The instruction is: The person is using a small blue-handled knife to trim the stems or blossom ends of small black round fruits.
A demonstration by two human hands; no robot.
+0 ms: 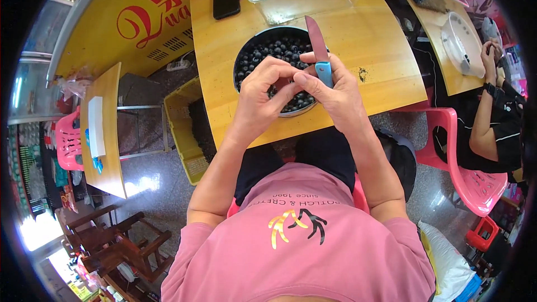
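Note:
My right hand (340, 92) is closed round the light-blue handle of a knife (318, 42). Its reddish blade points up and away from me. My left hand (258, 94) is curled in a pinch, its fingertips meeting those of the right hand. Whatever may lie between them is too small or hidden to make out. Both hands hover over a round bowl (297, 114) with a pale rim, filled with small, dark, round, berry-like pieces (282, 50). My hands cover part of the bowl and its contents.
A black phone (226, 0) and a clear, white-edged tray (305, 8) lie on the far side of the wooden table (386, 39). A yellow crate (182, 140) stands to its left. At right, a co-worker's hands (491, 53) are near a white basin (460, 45); a pink chair (442, 134) stands closer.

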